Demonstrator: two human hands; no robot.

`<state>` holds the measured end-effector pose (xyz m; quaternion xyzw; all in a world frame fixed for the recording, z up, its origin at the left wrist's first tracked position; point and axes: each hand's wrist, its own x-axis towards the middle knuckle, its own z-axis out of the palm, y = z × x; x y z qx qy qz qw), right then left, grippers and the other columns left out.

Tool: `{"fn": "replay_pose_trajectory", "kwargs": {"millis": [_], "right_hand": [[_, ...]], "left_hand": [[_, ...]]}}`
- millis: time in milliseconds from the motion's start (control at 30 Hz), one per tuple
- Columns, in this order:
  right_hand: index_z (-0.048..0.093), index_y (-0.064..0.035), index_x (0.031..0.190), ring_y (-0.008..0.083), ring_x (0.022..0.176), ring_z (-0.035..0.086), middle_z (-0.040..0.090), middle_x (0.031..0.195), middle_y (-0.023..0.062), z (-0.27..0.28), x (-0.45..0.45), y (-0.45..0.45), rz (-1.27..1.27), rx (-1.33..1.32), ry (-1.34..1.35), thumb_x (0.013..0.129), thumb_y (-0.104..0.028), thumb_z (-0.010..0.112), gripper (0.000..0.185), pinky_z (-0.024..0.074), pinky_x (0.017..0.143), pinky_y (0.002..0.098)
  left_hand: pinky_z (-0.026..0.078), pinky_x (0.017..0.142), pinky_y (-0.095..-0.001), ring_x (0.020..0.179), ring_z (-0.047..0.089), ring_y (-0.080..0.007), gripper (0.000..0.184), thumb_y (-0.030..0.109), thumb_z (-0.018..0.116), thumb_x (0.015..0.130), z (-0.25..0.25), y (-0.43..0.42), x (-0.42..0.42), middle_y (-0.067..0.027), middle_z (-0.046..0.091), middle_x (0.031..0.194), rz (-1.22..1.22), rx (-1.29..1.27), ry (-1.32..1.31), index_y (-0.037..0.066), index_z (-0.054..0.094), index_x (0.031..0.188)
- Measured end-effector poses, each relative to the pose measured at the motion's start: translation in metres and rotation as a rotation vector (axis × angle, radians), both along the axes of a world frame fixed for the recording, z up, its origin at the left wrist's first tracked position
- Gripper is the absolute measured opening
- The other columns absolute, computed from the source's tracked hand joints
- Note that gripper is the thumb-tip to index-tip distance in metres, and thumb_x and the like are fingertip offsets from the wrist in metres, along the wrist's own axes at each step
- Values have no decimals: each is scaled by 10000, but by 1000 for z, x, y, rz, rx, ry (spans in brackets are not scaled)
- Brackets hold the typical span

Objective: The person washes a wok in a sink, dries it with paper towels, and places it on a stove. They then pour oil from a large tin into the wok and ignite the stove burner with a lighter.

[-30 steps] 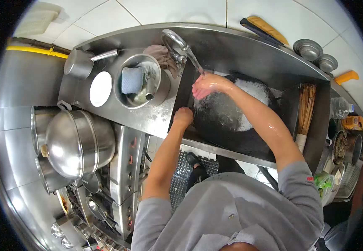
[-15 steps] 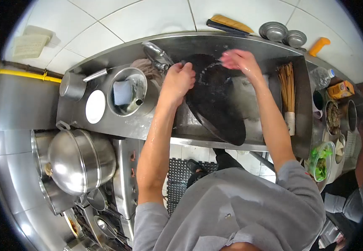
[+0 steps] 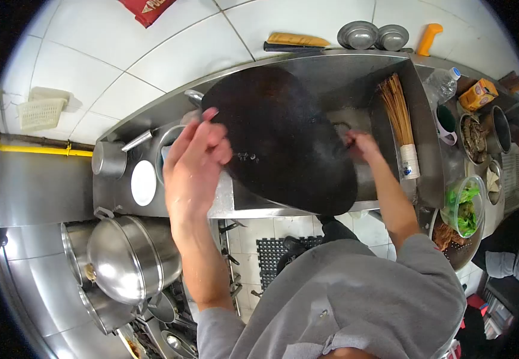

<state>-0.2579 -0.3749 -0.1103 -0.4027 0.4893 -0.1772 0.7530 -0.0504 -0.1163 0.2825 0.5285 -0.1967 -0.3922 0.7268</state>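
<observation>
The sink (image 3: pixel 361 69) was the largest thing near, and the wok (image 3: pixel 277 137) was tilted over it, its lower end reaching across the front edge. I judge the wok heavy, stiff and hard to break, but slippery, because it looked wet. Its wide form would probably swing if only one side was held, so two opposite sides of the rim seem the best hold. The left hand (image 3: pixel 198 152) was half curled beside the left rim; it was blurred, and I cannot tell if it gripped. The right hand (image 3: pixel 364 147) was closed on a small handle (image 3: pixel 341 125). Some drops (image 3: pixel 247 157) shone on the wok.
</observation>
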Motion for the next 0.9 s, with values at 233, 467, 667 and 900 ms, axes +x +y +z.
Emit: {"fn": "replay_pose_trajectory", "kwargs": {"millis": [233, 467, 667, 900], "right_hand": [[621, 24, 845, 99, 508, 466, 516, 579, 15, 165, -26, -35, -50, -479, 192, 845, -123, 522, 177, 359, 479, 247], [618, 36, 836, 76, 553, 449, 511, 588, 1, 256, -24, -24, 63, -916, 199, 851, -148, 534, 203, 337, 527, 225], [556, 54, 1007, 99, 660, 516, 565, 702, 19, 168, -44, -20, -108, -977, 263, 832, 6, 438, 217, 420, 617, 226], [453, -18, 1100, 220, 766, 548, 550, 884, 100, 53, -27, 12, -288, -87, 218, 850, -133, 451, 276, 501, 597, 388]], "left_hand": [[328, 620, -230, 630, 365, -79, 312, 108, 410, 913, -91, 98, 17, 25, 401, 735, 254, 33, 282, -79, 405, 1163], [344, 653, -270, 663, 386, -122, 156, 117, 445, 893, -229, 118, 28, 10, 394, 692, 273, 73, 607, 8, 470, 1002], [329, 600, -245, 608, 392, -106, 174, 206, 453, 923, -251, 63, 52, 17, 402, 627, 502, 97, 280, 44, 511, 946], [290, 529, -197, 583, 364, -50, 224, 258, 499, 910, -188, 12, 80, 50, 430, 652, 382, 78, -264, 42, 559, 915]]}}
